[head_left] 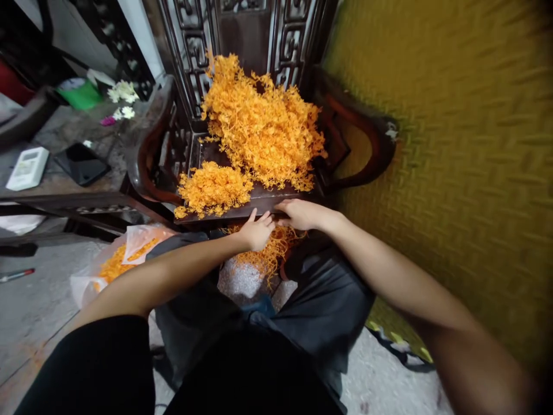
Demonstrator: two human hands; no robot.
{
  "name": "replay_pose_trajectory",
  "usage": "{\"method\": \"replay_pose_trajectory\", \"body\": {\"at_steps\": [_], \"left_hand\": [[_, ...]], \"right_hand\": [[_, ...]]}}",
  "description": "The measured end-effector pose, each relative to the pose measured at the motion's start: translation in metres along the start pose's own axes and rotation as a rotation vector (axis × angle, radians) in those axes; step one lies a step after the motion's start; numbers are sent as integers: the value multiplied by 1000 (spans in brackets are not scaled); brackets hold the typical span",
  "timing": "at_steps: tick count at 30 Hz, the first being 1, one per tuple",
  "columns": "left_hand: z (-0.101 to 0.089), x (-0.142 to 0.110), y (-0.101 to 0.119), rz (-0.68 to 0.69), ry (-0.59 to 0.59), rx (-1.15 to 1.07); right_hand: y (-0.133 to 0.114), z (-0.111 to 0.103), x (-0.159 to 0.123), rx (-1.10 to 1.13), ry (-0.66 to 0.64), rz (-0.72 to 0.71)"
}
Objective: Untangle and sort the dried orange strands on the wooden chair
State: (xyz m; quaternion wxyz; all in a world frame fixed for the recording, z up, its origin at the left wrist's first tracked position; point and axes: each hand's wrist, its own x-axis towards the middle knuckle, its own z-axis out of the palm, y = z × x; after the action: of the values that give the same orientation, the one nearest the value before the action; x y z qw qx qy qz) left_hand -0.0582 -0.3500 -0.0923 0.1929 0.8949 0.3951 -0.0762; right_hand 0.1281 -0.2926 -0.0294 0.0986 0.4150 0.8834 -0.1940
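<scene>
A large heap of orange, curly, flower-like pieces [268, 129] fills much of the dark carved wooden chair seat [263, 199]. Beside it, at the front left of the seat, lies a smaller orange pile [216, 187]. My left hand [257, 231] is at the front edge of the seat, fingers stretched and apart, holding nothing I can see. Just right of it, my right hand [298, 214] rests at the same edge with fingers slightly bent and apart from the thumb. Below both hands, between my knees, hangs a tangle of orange strands [270, 253], partly hidden.
Left of the chair, a wooden table [103, 124] bears a phone [82, 164], a white device [28, 168], a green item [81, 93] and white flowers [123, 92]. A plastic bag [86, 285] of orange pieces is on the floor. A yellow woven mat [453, 144] stands close at right.
</scene>
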Motion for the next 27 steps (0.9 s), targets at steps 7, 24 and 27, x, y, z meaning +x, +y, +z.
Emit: {"method": "replay_pose_trajectory", "body": {"at_steps": [7,24,27], "left_hand": [[-56,2,9,25,277,-27],[-89,21,-4,40,382,141],[-90,22,0,40,389,115]], "right_hand": [[52,-70,58,-18,449,212],[132,-172,109,278,1455,303],[135,-230,93,290,1649,212]]}}
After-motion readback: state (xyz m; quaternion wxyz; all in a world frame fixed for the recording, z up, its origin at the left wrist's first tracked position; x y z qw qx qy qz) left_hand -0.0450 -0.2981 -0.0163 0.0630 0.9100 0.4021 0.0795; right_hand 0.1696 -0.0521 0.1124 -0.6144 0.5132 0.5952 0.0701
